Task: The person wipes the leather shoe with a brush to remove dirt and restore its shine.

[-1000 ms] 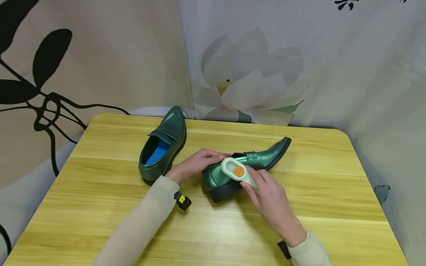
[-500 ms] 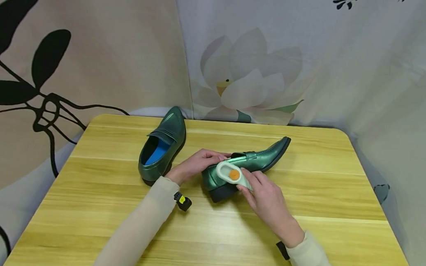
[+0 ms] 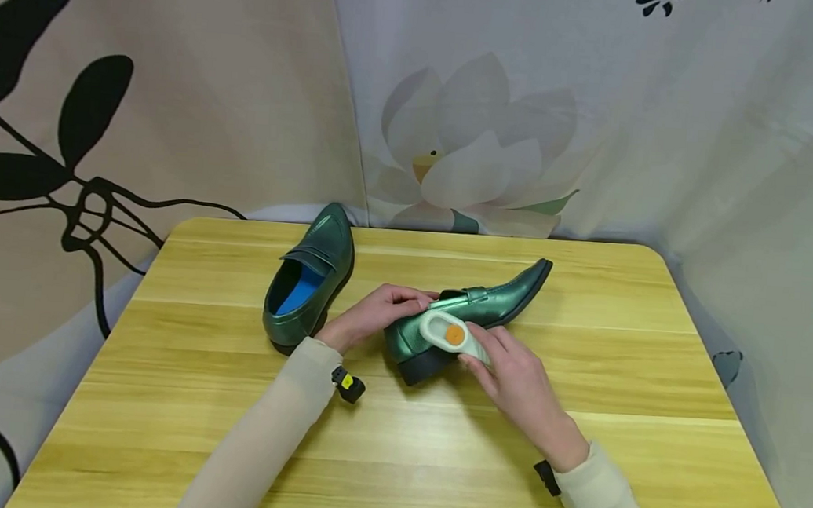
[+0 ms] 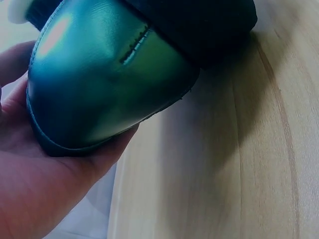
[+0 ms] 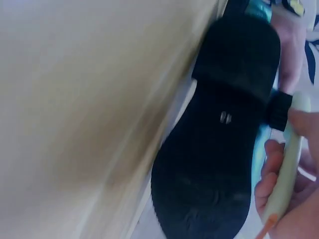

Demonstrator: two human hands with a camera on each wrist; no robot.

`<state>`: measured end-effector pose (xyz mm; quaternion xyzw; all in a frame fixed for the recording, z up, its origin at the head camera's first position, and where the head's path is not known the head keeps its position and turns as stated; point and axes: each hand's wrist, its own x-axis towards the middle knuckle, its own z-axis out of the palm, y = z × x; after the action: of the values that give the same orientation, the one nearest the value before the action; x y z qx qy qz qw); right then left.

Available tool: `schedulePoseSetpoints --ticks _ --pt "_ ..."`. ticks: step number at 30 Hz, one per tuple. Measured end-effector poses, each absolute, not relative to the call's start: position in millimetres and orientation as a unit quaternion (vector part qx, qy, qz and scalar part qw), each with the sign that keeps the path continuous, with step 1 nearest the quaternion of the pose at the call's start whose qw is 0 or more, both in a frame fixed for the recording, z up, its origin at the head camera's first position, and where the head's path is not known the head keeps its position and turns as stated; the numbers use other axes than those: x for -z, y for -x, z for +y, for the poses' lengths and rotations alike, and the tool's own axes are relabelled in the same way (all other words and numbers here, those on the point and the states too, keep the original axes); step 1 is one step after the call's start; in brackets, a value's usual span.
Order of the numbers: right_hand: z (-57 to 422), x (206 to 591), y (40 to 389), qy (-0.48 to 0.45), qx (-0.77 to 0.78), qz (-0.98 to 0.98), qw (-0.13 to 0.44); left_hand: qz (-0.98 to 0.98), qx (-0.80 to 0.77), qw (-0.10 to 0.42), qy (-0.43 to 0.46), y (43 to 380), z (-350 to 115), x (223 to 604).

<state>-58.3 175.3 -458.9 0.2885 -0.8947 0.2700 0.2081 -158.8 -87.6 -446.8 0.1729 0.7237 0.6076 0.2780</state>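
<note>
A metallic green loafer is tilted on its side, its heel toward the person and its toe toward the back right. My left hand grips it at the opening and heel, and the green heel fills much of the left wrist view. In my right hand is a pale brush with an orange dot. Its dark bristles meet the loafer's side in the right wrist view, where the black sole faces the camera.
A second green loafer with a blue insole stands upright at the left, close to my left forearm. The wooden table ends at a back edge against a printed curtain.
The brush has slid down and left along the loafer's side, then slightly back to the right. My left hand keeps its hold, and the loafer has barely shifted.
</note>
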Motion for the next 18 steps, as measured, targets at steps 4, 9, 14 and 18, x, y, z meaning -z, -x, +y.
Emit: schedulePoseSetpoints --ticks 4,9,14,18 --pt "184.7 455.7 62.9 -0.227 -0.279 -0.904 0.230 0.725 -0.609 0.275 -0.168 159.4 -87.5 448.0" --pt "185.0 456.8 61.6 -0.239 -0.279 -0.904 0.217 0.727 -0.609 0.271 -0.165 159.3 -88.2 449.0" --pt "183.5 458.8 59.2 -0.272 -0.275 -0.899 0.205 0.729 -0.607 0.268 -0.169 159.6 -89.1 449.5" --pt "194.2 458.2 62.8 -0.236 -0.280 -0.902 0.229 0.731 -0.606 0.265 -0.169 159.3 -90.1 449.6"
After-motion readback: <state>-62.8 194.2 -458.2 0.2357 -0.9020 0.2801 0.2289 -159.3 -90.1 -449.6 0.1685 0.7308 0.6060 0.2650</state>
